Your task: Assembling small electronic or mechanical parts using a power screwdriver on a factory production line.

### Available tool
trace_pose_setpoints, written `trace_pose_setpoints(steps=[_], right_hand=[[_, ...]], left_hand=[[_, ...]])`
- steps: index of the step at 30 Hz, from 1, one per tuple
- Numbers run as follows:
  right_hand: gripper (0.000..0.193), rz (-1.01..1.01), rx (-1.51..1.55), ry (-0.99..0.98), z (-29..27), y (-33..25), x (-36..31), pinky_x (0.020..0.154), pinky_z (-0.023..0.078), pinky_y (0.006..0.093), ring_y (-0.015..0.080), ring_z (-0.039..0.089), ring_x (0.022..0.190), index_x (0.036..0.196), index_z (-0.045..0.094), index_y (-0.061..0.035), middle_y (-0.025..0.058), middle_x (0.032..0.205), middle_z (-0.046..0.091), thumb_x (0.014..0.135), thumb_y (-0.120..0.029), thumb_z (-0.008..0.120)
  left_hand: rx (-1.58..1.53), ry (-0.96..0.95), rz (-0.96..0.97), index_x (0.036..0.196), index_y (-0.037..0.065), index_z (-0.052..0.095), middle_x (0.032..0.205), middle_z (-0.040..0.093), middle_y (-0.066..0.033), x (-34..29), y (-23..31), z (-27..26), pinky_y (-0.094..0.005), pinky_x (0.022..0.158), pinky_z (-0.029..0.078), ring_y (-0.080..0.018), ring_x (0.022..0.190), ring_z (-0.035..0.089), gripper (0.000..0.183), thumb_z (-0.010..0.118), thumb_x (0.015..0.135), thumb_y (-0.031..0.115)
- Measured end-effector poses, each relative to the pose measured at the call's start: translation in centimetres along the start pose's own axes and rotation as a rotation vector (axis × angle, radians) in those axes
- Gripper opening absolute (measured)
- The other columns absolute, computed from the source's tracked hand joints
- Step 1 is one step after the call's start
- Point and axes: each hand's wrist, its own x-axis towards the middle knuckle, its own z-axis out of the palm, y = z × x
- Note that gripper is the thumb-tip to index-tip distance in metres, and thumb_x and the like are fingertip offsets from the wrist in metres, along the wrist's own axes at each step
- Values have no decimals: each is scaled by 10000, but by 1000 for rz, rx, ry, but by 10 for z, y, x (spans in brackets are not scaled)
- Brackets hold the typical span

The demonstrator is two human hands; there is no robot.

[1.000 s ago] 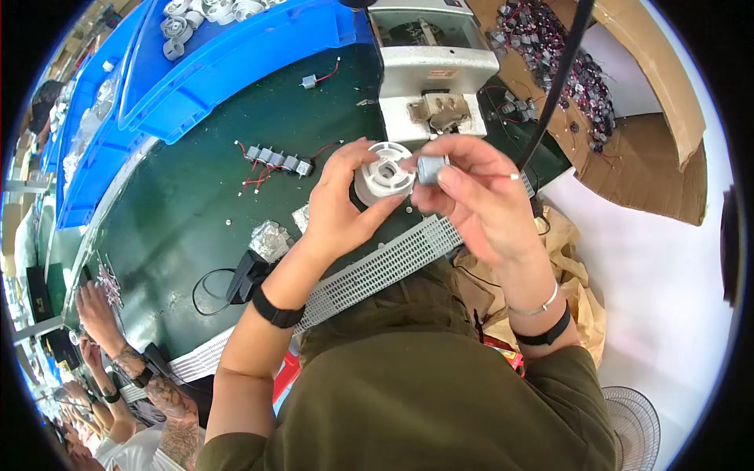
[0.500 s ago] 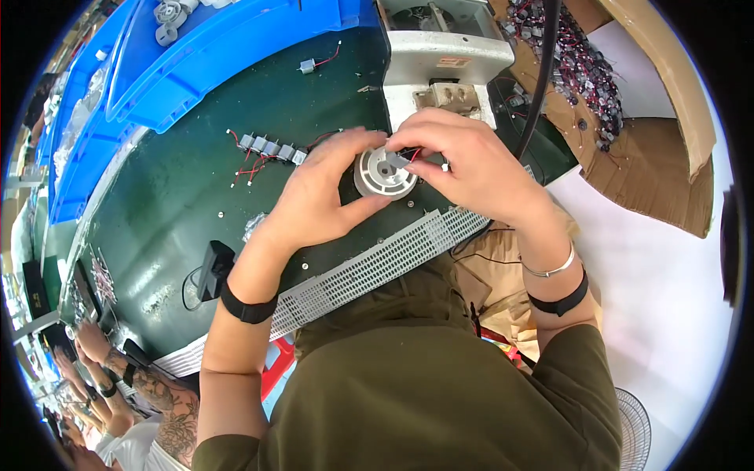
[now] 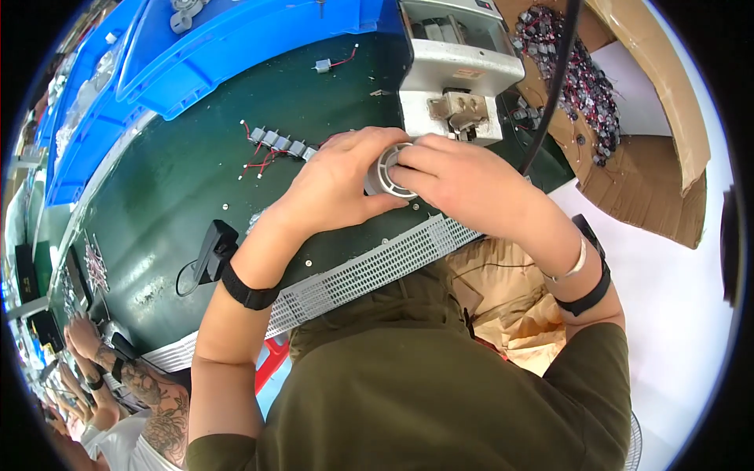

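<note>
Head view: both hands close on a round white plastic ribbed wheel (image 3: pixel 386 171) just above the green bench (image 3: pixel 173 188).
Left hand (image 3: pixel 338 188) cups its left side, fingers wrapped; right hand (image 3: pixel 463 184) pinches the front face, axis pointing toward the person.

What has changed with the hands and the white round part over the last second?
Both hands have closed over the white round slotted plastic part. The right hand, which held a small grey piece above it a second ago, has come down, its fingers now pressing on the part's top; that piece is hidden now. The left hand still grips the part from the side. The row of small grey motors with red wires on the green bench is unchanged.
</note>
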Motion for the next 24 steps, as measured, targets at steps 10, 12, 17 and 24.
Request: trace_pose_setpoints(steps=[10,12,17,24], right_hand=[[420,50,534,1118,-81,49,114,768,468,251,135,569,834,1147,506,25,73,919,604,860,-228,679],[414,-37,1024,1033,-102,54,132,747,481,252,135,575,805,1127,529,17,65,906,609,845,-236,696],[402,8,1284,604,-118,48,133,610,503,254,137,583,688,1098,545,10,57,806,596,811,-208,725],[456,133,1128,1059,-90,24,39,548,483,301,189,561,573,1180,430,80,102,711,559,797,-94,607]], left_hand=[[378,212,212,1034,84,630,1130,569,-88,-21,11,21,-404,865,466,-276,1018,565,372,744,701,206],[329,230,205,1014,79,637,1123,576,-79,-20,8,25,-395,849,477,-265,1006,574,349,746,697,174],[313,249,186,1020,71,651,1117,588,-90,-21,10,25,-382,822,497,-277,997,591,376,768,669,137],[316,282,165,1004,78,656,1148,575,-137,-24,3,30,-385,802,499,-304,983,596,364,780,672,164]])
